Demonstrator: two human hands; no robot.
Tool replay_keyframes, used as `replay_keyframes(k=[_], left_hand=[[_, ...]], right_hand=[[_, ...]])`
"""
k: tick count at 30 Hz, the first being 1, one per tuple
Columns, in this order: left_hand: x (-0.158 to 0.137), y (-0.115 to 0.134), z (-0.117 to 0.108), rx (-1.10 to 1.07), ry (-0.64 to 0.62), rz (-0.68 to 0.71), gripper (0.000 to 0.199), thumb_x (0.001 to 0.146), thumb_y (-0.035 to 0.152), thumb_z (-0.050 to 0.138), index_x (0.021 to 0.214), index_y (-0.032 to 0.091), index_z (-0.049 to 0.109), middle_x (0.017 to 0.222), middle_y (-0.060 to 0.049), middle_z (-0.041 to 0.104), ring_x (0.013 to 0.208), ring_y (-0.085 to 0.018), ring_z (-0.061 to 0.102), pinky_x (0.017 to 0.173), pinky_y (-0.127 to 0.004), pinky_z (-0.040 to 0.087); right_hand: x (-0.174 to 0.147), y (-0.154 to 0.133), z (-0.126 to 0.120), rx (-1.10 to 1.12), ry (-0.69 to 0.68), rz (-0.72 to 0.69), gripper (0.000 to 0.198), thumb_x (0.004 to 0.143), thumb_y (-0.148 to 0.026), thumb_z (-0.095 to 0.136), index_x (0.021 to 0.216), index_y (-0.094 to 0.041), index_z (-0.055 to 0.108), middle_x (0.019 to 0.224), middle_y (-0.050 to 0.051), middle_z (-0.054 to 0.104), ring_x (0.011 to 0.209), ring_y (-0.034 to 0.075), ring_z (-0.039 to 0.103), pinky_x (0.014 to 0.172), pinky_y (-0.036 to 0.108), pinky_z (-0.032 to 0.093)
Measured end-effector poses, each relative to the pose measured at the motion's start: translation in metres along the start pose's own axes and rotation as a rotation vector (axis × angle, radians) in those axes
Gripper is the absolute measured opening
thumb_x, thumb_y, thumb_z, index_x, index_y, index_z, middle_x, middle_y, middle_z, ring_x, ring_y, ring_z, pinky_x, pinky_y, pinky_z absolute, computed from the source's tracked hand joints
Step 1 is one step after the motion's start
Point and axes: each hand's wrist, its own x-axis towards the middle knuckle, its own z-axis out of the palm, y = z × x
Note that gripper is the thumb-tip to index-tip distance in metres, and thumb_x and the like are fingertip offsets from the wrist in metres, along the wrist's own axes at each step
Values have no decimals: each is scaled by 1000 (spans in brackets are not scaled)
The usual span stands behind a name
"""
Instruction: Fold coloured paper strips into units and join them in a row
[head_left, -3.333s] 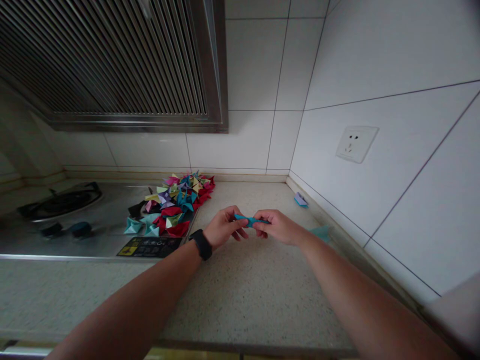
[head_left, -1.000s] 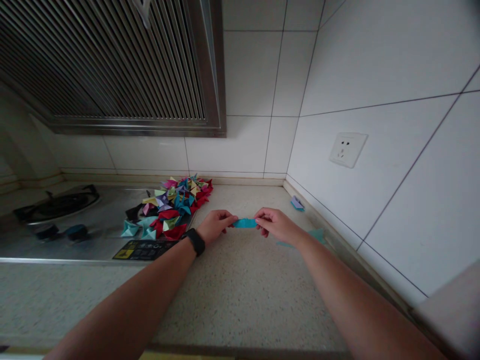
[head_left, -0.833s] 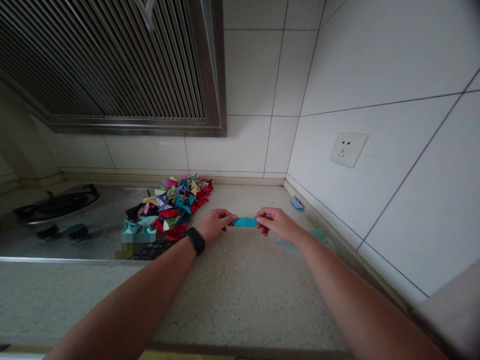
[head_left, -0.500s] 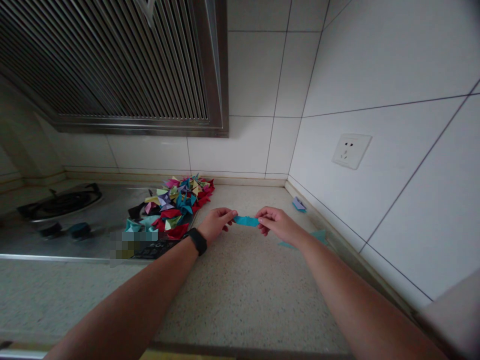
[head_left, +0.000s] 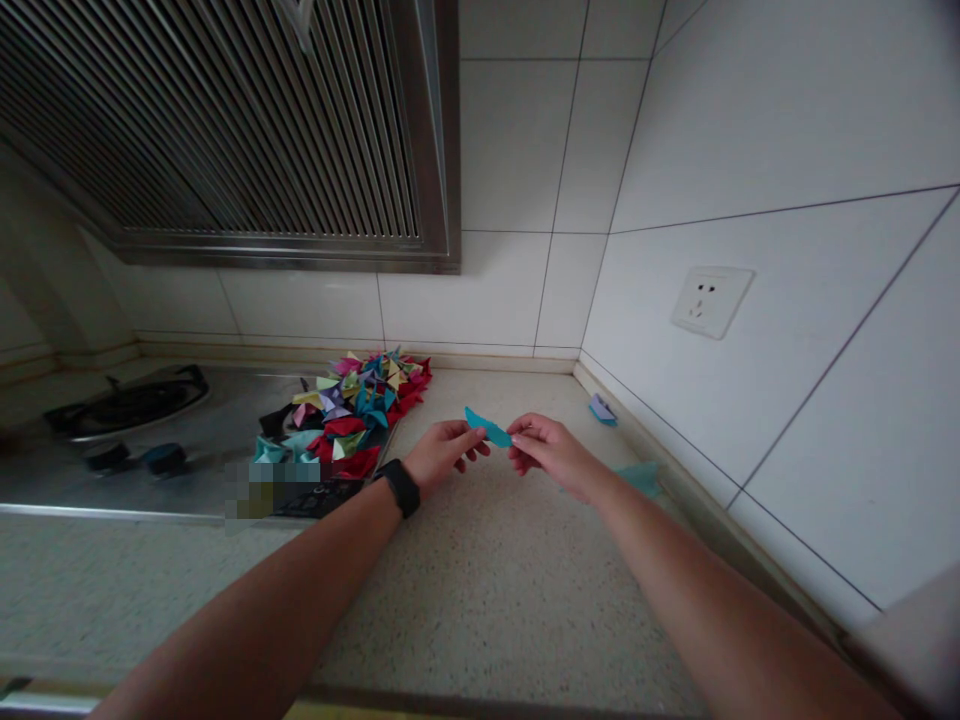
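Observation:
A small folded piece of blue paper [head_left: 489, 430] is held above the countertop, tilted with its left end higher. My left hand [head_left: 448, 449] pinches its lower edge between thumb and fingers. At the paper's right end, the fingertips of my right hand [head_left: 546, 449] are closed on it. Several folded paper pieces in many colours lie in a heap [head_left: 352, 405] to the left of my hands. Beyond my right hand a small purple and blue folded paper [head_left: 602, 410] rests near the wall. Light teal paper [head_left: 639, 478] lies partly hidden behind my right forearm.
A gas stove [head_left: 217, 425] with a black burner and two knobs is at the left, partly under the paper heap. A range hood [head_left: 300, 250] hangs above it. The speckled countertop [head_left: 495, 600] meets tiled walls, with a socket [head_left: 712, 301] on the right.
The blue paper has gone from level between both hands to tilted. My left hand has moved right, closer to my right hand, and grips the paper lower along its edge.

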Motion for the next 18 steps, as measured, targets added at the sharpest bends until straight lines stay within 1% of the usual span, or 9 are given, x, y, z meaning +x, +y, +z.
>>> replay_keyframes(k=[4,7,10,12,15,18], left_hand=[[0,0,-1,74,19,7,38,83,49,55,87,13,64,84,-7,65,66,-11,53,49,-19,39],[2,-1,0,171,16,24,34,82,46,56,84,13,63,77,-5,63,60,-10,51,47,-19,39],[1,-2,1,276,-24,60,33,83,46,54,83,14,62,71,-2,60,54,-9,49,47,-20,39],[0,-1,3,317,-63,90,33,84,46,53,83,15,61,72,-2,61,56,-9,51,49,-20,40],[-4,1,6,345,-112,104,34,85,48,52,81,15,60,74,-3,62,61,-11,54,51,-20,41],[-7,2,9,350,-128,83,37,85,50,51,79,15,59,71,-2,61,57,-10,51,49,-20,40]], right_hand=[[0,5,3,-152,-81,-28,22,82,-33,61,96,-18,52,76,3,65,63,14,62,59,29,51],[0,7,4,-244,-99,-32,24,82,-35,61,96,-19,52,76,2,63,63,13,60,58,28,51],[0,6,5,-286,-62,-62,24,84,-41,59,91,-19,53,73,1,60,63,12,58,58,26,48],[-1,5,6,-307,-58,-82,25,86,-43,55,87,-19,54,72,0,59,62,12,56,59,26,46],[-3,2,8,-334,-109,-77,30,89,-47,50,83,-18,55,70,0,58,63,12,53,62,26,43],[-3,2,10,-340,-135,-79,34,89,-50,48,80,-18,55,70,0,56,62,12,49,60,24,40]])
